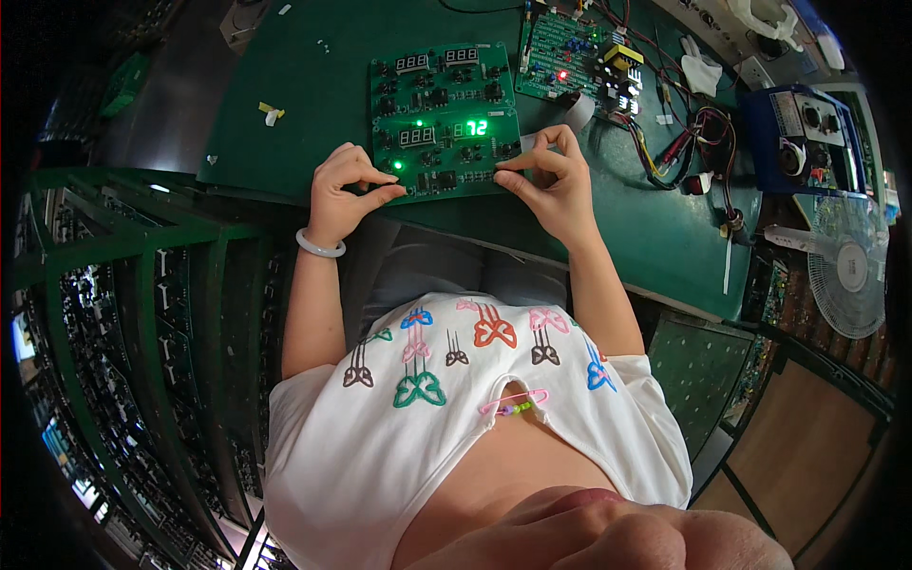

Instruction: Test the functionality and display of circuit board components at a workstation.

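1. Head view: I see a flat green rectangular circuit board with lit green digit displays (445, 122) lying on the dark green desk (285, 114), near its front edge.
2. My left hand (344, 190) pinches the board's lower left edge, its grip clenched on it.
3. My right hand (551, 176) pinches the lower right edge likewise.
4. I judge the board light, stiff and fragile; bare edges are the safest hold.
5. A second green wired board (560, 47) lies behind.

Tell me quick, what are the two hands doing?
Left hand: fingers curled, pinching the left edge of the green circuit board.
Right hand: fingers curled, pinching the board's right edge.
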A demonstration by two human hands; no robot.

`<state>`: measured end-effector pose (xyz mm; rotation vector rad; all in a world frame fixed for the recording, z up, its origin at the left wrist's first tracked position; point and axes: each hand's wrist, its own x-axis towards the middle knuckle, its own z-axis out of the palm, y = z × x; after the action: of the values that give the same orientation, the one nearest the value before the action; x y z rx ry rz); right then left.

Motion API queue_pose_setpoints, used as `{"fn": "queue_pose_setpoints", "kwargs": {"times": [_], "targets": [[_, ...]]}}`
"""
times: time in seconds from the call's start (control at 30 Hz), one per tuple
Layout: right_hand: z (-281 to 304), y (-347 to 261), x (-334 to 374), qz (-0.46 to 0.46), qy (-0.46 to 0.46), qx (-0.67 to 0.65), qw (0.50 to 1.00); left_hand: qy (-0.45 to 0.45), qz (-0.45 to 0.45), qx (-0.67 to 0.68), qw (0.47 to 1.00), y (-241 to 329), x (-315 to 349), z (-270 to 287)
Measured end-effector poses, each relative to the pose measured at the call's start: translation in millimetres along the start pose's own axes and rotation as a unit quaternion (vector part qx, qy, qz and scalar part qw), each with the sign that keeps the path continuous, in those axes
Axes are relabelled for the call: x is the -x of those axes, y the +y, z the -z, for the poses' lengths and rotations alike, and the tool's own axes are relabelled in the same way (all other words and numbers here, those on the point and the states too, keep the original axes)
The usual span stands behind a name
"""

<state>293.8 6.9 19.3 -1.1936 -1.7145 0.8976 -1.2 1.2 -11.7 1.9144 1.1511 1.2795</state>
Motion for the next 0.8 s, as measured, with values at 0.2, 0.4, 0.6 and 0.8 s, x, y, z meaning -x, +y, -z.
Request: {"fn": "queue_pose_setpoints", "kwargs": {"times": [0.2,0.4,0.6,0.8], "targets": [[-0.4,-3.3,-2.0,-0.005,0.007,0.01,1.0,-0.001,-0.013,0.015,1.0,0.0,0.3,0.5],[-2.4,-7.8,-4.0,-0.001,0.007,0.012,1.0,-0.008,-0.009,0.014,1.0,0.8,0.4,1.3],[-7.8,-8.0,-4.2,-0.01,0.023,0.02,0.999,-0.01,-0.004,0.02,1.0,2.3,-0.4,1.0],[-9.4,-15.6,-5.2,-0.02,0.018,0.05,0.998,-0.017,-0.009,0.004,1.0,1.3,0.9,1.9]]}}
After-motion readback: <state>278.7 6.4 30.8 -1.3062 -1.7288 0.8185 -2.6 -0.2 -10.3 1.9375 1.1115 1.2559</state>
